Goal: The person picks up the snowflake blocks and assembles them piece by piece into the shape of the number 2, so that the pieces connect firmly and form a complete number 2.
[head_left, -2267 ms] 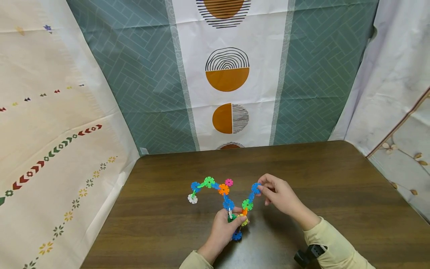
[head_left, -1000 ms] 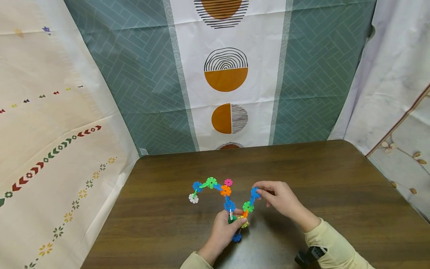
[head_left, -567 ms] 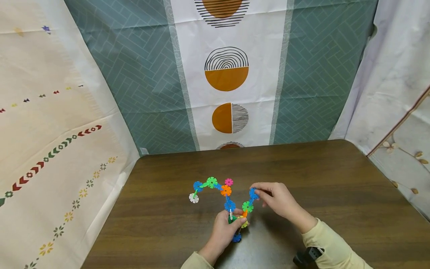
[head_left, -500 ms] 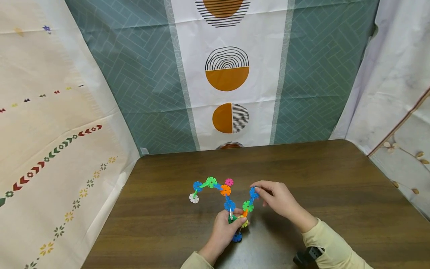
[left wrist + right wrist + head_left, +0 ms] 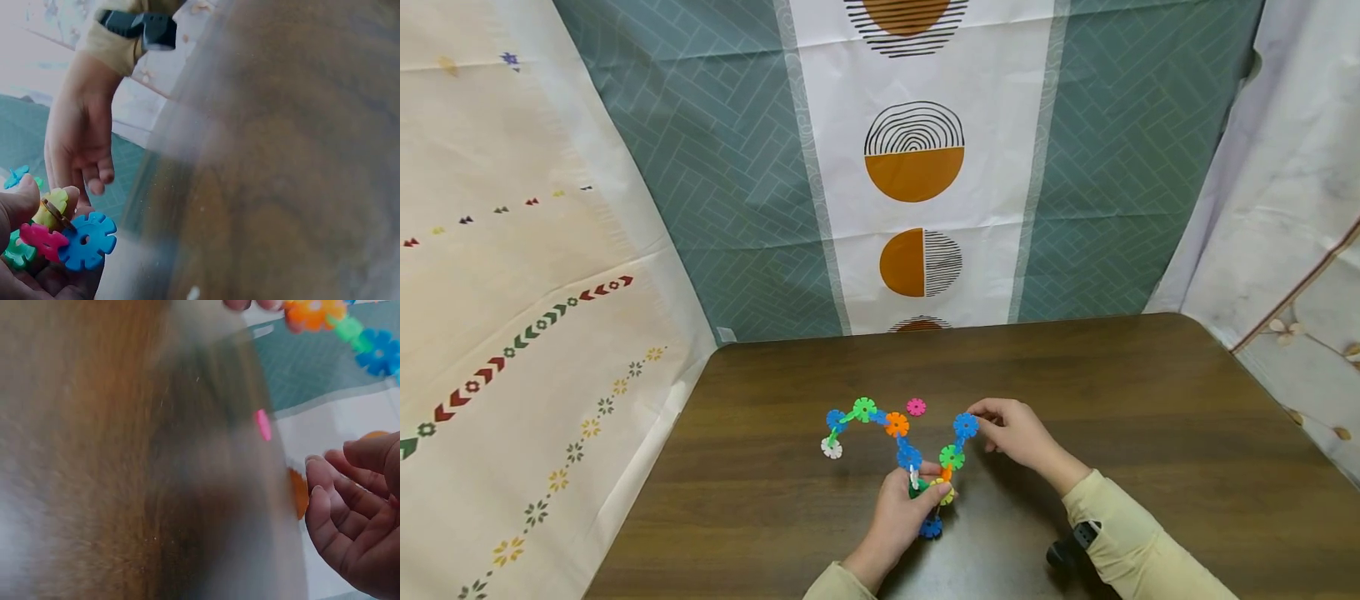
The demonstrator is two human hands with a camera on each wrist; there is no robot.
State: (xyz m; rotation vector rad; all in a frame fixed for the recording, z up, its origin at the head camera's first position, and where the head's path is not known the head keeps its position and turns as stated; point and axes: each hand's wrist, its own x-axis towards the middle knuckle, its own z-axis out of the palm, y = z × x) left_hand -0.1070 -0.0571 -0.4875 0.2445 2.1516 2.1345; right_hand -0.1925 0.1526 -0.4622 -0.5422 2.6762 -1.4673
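My left hand (image 5: 891,512) grips a chain of interlocking plastic snowflake discs near its lower middle, around dark green and yellow discs. One arm bends up and left past an orange disc (image 5: 897,424) to a white disc (image 5: 831,448). The other rises right through a light green disc (image 5: 952,457) to a blue end disc (image 5: 966,425). Below the palm hangs another blue disc (image 5: 87,240), beside a pink disc (image 5: 42,240). Just right of the blue end disc is my right hand (image 5: 1018,433); in the right wrist view its fingers are loosely curled with nothing between them.
A loose pink disc (image 5: 916,407) lies on the brown wooden table (image 5: 760,383) beyond the chain. Patterned cloths hang behind the table and at both sides. A dark wrist device (image 5: 1075,542) sits on the right sleeve.
My right hand has let go of the blue end disc and drawn slightly right. That disc now shows its full face. My left hand keeps its grip on the chain, nearly still.
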